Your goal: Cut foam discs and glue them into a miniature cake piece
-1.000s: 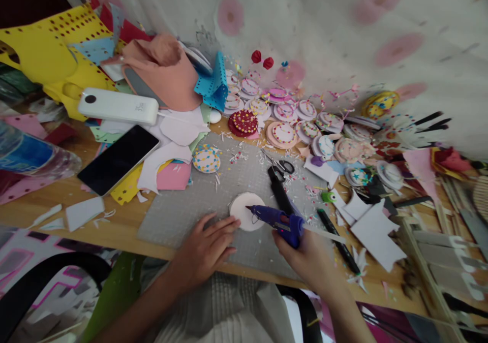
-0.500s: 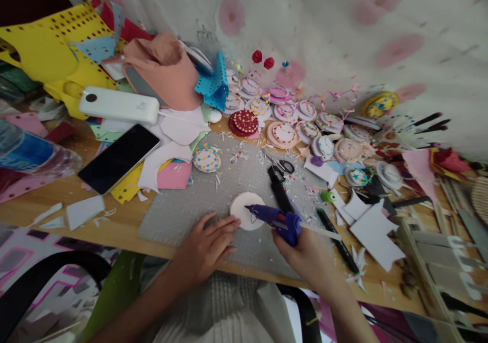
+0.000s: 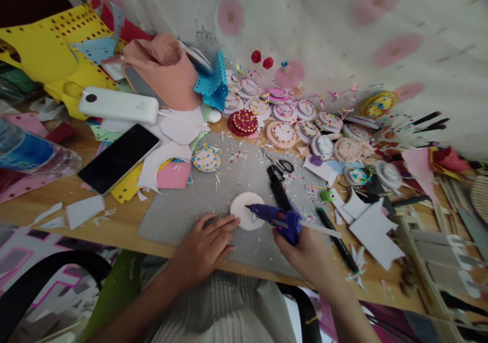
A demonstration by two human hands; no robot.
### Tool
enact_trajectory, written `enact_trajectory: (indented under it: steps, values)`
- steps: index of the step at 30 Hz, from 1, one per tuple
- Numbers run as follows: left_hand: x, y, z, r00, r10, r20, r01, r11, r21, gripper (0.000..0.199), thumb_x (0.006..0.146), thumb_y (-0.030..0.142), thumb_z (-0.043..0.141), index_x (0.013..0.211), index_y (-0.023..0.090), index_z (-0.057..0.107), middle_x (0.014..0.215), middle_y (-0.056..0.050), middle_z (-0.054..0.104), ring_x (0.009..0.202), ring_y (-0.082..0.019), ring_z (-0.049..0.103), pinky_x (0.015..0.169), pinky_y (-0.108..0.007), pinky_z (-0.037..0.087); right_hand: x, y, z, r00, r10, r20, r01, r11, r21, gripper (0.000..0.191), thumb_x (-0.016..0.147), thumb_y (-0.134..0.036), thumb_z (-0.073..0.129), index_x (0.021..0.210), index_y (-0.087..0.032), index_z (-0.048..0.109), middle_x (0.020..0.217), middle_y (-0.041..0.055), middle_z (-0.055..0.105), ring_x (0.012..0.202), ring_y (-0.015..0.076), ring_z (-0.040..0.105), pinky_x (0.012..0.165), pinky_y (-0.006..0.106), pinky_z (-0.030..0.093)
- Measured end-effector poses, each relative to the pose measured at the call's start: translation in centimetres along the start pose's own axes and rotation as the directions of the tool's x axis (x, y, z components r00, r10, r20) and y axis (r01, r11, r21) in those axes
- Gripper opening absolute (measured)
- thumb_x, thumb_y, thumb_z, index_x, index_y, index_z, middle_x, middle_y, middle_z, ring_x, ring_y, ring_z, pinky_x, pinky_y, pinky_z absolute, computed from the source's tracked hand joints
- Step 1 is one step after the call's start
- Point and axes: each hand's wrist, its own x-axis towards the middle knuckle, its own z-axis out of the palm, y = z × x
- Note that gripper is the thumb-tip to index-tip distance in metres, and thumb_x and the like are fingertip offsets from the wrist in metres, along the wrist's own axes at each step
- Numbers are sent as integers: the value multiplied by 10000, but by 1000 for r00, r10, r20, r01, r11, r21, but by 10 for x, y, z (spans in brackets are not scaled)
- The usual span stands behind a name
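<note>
some parted left fingers (image 3: 224, 224) touch the disc's (image 3: 240, 203) edge; right fingers (image 3: 280, 239) clamp glue gun (image 3: 272, 215).

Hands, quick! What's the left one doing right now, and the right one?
Left hand: open, fingers touching the white disc.
Right hand: closed, holding the blue glue gun.

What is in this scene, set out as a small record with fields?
Left hand: left hand, fingertips at the edge of a white disc
Right hand: right hand, holding a blue glue gun, nozzle pointing at the disc
Surface: grey mat
Left side: phone, bottle
Right side: black pen
Behind: red dotted disc
</note>
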Motion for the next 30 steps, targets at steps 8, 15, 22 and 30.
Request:
enact_trajectory:
  steps: [8, 15, 22, 30]
  values:
    - [0, 0, 1, 1000, 17, 2, -17, 999, 46, 136, 964, 150, 494, 1056, 173, 591, 1329, -71, 633, 1270, -181, 542, 1017, -377, 346, -1, 0, -1, 999, 28, 16, -28, 1000, 4, 180, 779, -334, 485, 652, -215, 532, 504, -29, 465, 445, 125, 386, 438, 241, 297]
    - [-1, 1, 0, 1000, 16, -14, -15, 998, 53, 143, 976, 152, 468, 1034, 170, 596, 1310, -79, 645, 1256, -187, 554, 1004, -378, 353, 1, -1, -2, 1000, 31, 6, -31, 999, 15, 209, 761, -359, 483, 598, -228, 478, 479, -31, 445, 430, 121, 370, 425, 242, 285]
    - [0, 1, 2, 1000, 12, -10, -11, 1000, 22, 148, 982, 145, 461, 1054, 165, 588, 1330, -77, 631, 1266, -195, 546, 1005, -394, 338, -1, 4, -3, 997, 79, 26, -80, 997, 23, 212, 772, -366, 478, 631, -210, 506, 494, -20, 475, 448, 130, 406, 437, 244, 307]
    - [-1, 0, 2, 1000, 8, -6, -8, 1000, 22, 175, 983, 158, 464, 1113, 151, 582, 1318, -87, 638, 1265, -193, 547, 1005, -387, 350, -1, 3, -4, 996, 76, 48, -77, 997, 11, 217, 782, -361, 464, 646, -203, 521, 512, -19, 468, 462, 132, 404, 452, 253, 311]
